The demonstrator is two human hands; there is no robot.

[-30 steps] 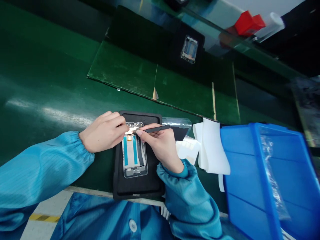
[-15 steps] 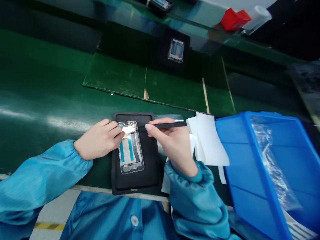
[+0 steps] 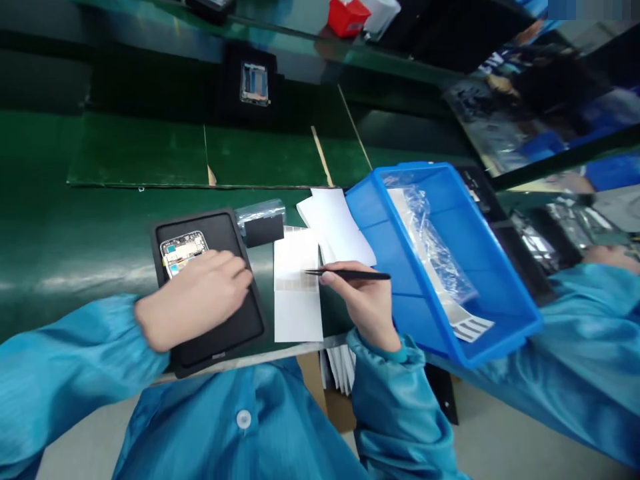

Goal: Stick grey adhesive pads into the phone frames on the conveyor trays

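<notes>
My right hand [image 3: 367, 303] grips black tweezers [image 3: 357, 274], whose tips reach over a white backing sheet [image 3: 299, 317] with rows of small pale pieces on its upper half. Whether the tips touch the sheet, I cannot tell. My left hand [image 3: 200, 293] is over the black tray [image 3: 233, 333], fingers curled together and fingertips hidden. Partly covered by that hand, an opened phone [image 3: 183, 247] lies in the tray with its circuit board showing.
A clear plastic roll [image 3: 260, 209] and a small black card [image 3: 265, 231] lie beside the tray. White paper [image 3: 335, 217] leans near a blue bin [image 3: 415, 293] holding plastic film and strips. Another phone [image 3: 255, 83] sits farther back. A co-worker's sleeve [image 3: 590, 333] is at right.
The view has swung right. My right hand with the tweezers has gone from beside the phone to the backing sheet. My left hand has shifted off the phone's upper part, and the tray sits tilted.
</notes>
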